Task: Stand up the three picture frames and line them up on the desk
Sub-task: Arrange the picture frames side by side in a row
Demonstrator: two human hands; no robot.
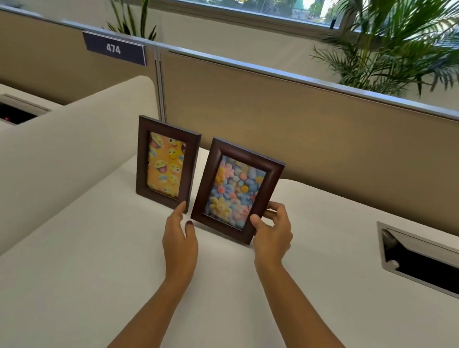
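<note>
Right hand (pixel 271 233) grips flower frame (pixel 236 192), tilted; left hand (pixel 182 231) open beside it. Square it with emoji frame (pixel 164 165) along the worktop's (pixel 309 290) back edge.

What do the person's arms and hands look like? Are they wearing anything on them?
Both arms are bare right up to the bottom edge of the picture, so no sleeves show. The left hand has dark polish on its thumbnail. The right hand shows no ring, watch, bracelet or glove, and neither does the left. The other nails are too hidden to tell if they are painted.
</note>
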